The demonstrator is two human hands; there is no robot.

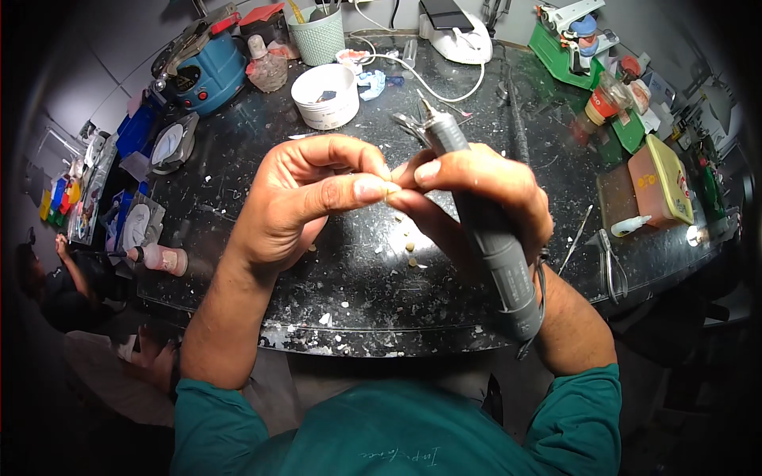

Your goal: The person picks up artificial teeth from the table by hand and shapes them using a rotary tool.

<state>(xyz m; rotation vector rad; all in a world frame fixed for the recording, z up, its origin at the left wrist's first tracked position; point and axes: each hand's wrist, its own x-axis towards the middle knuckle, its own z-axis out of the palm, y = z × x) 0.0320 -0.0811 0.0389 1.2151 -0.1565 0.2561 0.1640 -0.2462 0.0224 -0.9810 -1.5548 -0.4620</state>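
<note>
Grey handpiece [486, 218] held in the right hand [512, 178]; small yellowish piece [390, 191] pinched at the fingertips.
The piece, mostly hidden, is held above the black bench [365, 297] by the pressed thumb and forefinger of the left hand [298, 190]; whether it is also gripped by the right fingertips cannot be told. Yellowish crumbs [410, 247] are seen below.

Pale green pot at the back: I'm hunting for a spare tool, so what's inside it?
A yellow stick-like thing and some slim greyish tools show above the rim of the pale green pot. Their lower ends, and anything deeper down, are hidden behind its wall.
</note>
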